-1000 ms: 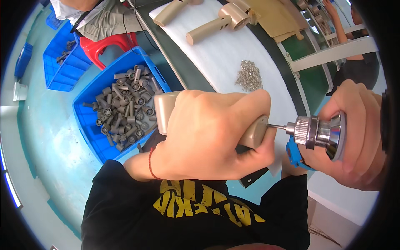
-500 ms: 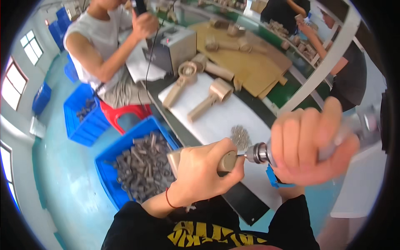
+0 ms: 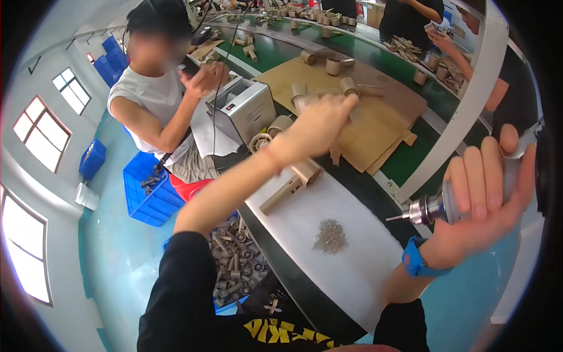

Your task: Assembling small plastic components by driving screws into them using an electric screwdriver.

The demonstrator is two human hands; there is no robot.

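Observation:
My right hand [image 3: 478, 193] is wrapped round a grey electric screwdriver [image 3: 431, 208] on the right. Its thin bit points left over the table's edge. Stretched out across the table, my left hand [image 3: 314, 129] is over the near edge of the brown cardboard, beside a beige hair-dryer-like housing [image 3: 299, 91]. Motion smears the left fingers, so whether they hold anything is hidden. Below that arm another beige housing with a handle [image 3: 281, 196] lies on the white sheet [image 3: 358, 287]. A small heap of screws [image 3: 330, 236] is on the same sheet.
More beige housings [image 3: 337, 64] rest on the cardboard [image 3: 381, 117]. A grey box-shaped machine [image 3: 249, 111] stands by a seated person [image 3: 152, 100]. A blue crate [image 3: 143, 202] is at left; many parts [image 3: 237, 252] lie below my left arm. A white post [image 3: 463, 111] rises at right.
My left hand has moved from the screwdriver bit, where it held a beige housing, forward to the cardboard. The screwdriver has shifted right, away from the screws. The view has tilted up.

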